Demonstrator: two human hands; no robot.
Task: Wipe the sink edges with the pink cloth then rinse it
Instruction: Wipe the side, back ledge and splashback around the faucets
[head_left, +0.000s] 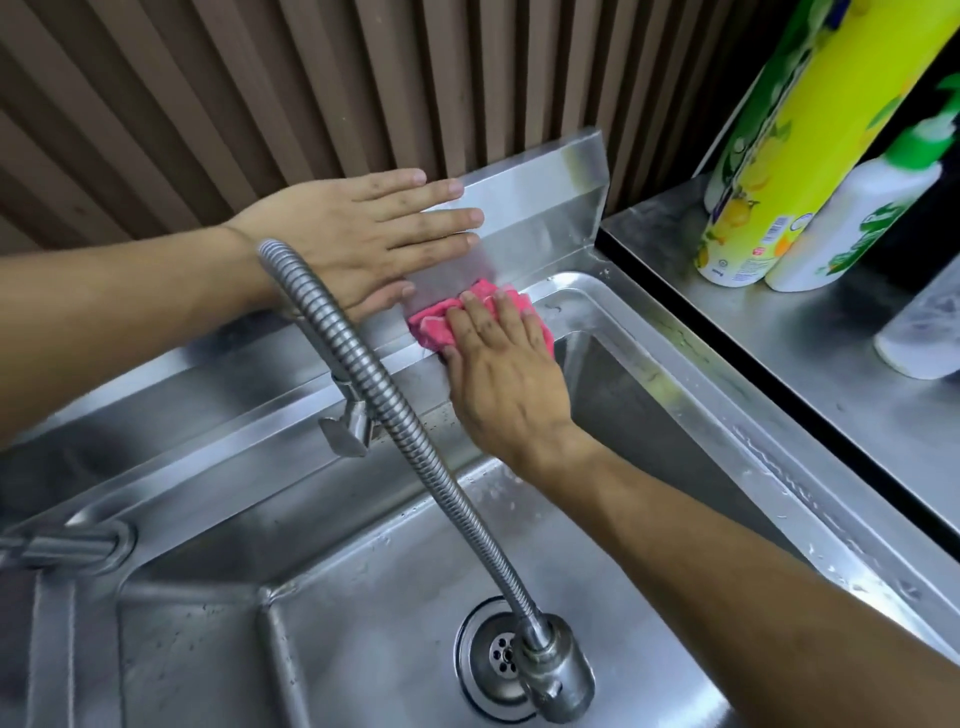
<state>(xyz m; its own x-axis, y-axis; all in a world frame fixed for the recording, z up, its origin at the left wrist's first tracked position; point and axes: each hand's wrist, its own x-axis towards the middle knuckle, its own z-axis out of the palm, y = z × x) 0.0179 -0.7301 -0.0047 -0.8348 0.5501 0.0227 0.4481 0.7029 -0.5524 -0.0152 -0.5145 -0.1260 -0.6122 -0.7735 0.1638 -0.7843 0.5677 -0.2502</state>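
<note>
A pink cloth (431, 322) lies bunched on the back ledge of the steel sink (701, 374), near its far right corner. My right hand (504, 374) presses flat on the cloth, fingers spread over it, and hides most of it. My left hand (363, 234) rests flat and open against the steel backsplash (545, 202) just left of the cloth, holding nothing. The sink basin and its drain (493, 654) lie below, wet with droplets.
A flexible steel tap hose (395, 415) arcs from the back ledge over the basin to a nozzle above the drain. On the steel counter (779, 322) to the right stand a yellow-green bottle (789, 156), a white bottle (852, 218) and a clear container (924, 327). A ribbed brown wall is behind.
</note>
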